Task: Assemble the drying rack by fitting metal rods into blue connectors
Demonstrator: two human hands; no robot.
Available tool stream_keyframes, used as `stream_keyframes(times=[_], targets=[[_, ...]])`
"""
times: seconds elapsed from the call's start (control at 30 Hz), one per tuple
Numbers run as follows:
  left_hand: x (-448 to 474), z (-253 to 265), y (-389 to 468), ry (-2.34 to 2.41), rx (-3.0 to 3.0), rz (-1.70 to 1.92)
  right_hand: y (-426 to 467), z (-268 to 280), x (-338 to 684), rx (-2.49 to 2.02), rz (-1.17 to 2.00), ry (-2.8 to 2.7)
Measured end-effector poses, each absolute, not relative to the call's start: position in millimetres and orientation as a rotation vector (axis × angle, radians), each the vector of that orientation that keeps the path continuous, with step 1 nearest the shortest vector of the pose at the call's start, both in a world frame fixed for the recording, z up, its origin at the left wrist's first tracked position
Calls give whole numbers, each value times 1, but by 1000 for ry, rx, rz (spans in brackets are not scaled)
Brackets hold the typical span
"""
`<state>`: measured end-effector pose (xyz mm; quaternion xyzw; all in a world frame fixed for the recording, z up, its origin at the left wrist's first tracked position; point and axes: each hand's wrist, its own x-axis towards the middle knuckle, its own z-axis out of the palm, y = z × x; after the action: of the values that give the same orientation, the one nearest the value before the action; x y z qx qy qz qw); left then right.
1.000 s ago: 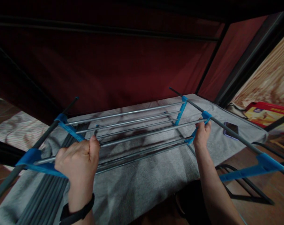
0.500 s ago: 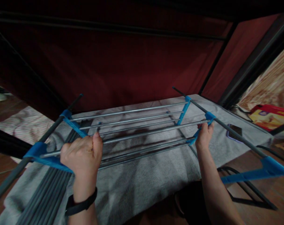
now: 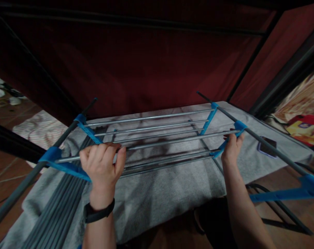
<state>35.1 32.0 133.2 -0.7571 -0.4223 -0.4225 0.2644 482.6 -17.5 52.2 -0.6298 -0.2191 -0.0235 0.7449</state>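
Note:
A partly assembled rack of thin metal rods and blue plastic brackets stands on a grey cloth (image 3: 157, 197). My left hand (image 3: 102, 160), with a black band at the wrist, is wrapped over the left part of the near upper rod (image 3: 172, 140). Just left of it, a blue bracket (image 3: 68, 169) joins that rod to a thick grey side tube (image 3: 22, 188). At the rod's other end, my right hand (image 3: 232, 147) is closed round the right blue bracket (image 3: 240, 127), fingertips partly hidden behind it. Another blue bracket (image 3: 284, 194) extends from the right side tube (image 3: 276, 154), nearer me.
Several loose grey tubes (image 3: 61, 204) lie bundled on the cloth at left. A phone (image 3: 268, 147) rests beyond the right side tube. A dark red panel (image 3: 151, 69) rises behind. A red and yellow package (image 3: 306, 128) sits at far right.
The rack and both hands appear shifted rightward and slightly up as the view moved. My left thumb has come down from the top of the rod. Both hands stay at the same parts.

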Motion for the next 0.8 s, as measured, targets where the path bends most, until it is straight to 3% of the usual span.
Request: stream_keyframes(times=[0.8], targets=[[44,129,39,-1030,-2107,-1055,-7,54,481,-1307,128,-535]])
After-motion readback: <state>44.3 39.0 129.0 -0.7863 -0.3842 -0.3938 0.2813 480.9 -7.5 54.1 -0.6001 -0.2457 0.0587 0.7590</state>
